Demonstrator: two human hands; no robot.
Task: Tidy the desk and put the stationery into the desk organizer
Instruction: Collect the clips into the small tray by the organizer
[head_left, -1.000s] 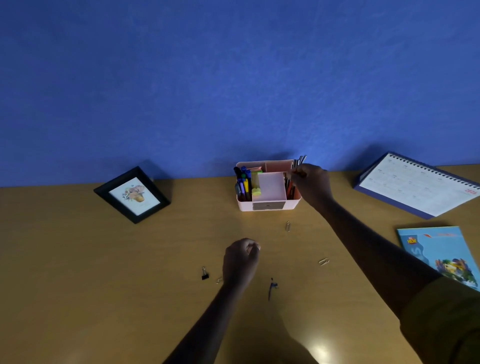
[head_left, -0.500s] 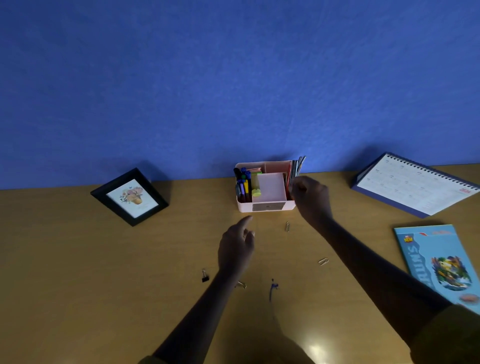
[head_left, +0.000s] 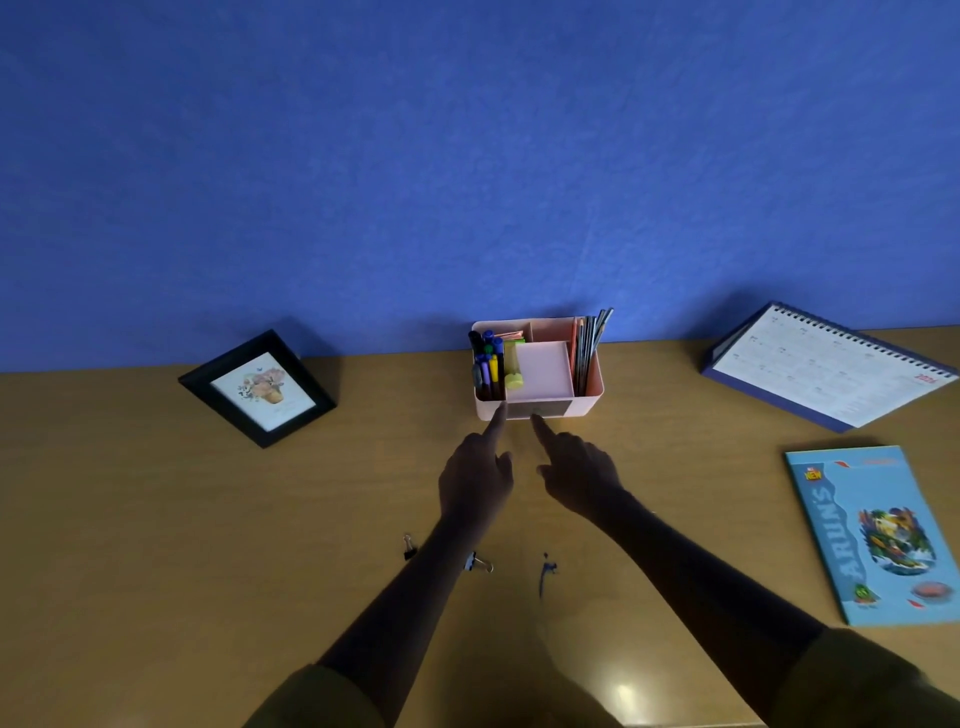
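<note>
A pale pink desk organizer (head_left: 589, 392) stands at the back of the desk, against the blue wall. It holds markers (head_left: 488, 361) on the left and pencils (head_left: 589, 343) on the right. My left hand (head_left: 475, 475) points its index finger at the organizer's front left corner. My right hand (head_left: 579, 473) has its index fingertip on the small drawer (head_left: 537, 410) in the front. Neither hand holds anything. Two binder clips (head_left: 410, 545) (head_left: 480, 563) and a small blue clip (head_left: 545, 571) lie on the desk near my forearms.
A black picture frame (head_left: 260, 389) leans at the back left. A desk calendar (head_left: 826, 364) stands at the back right, and a light blue notebook (head_left: 878, 535) lies flat in front of it. The wooden desk (head_left: 156, 545) runs to the wall.
My right hand left the pencils in the organizer and came down to its front. My left hand rose from the desk to the organizer's front left corner.
</note>
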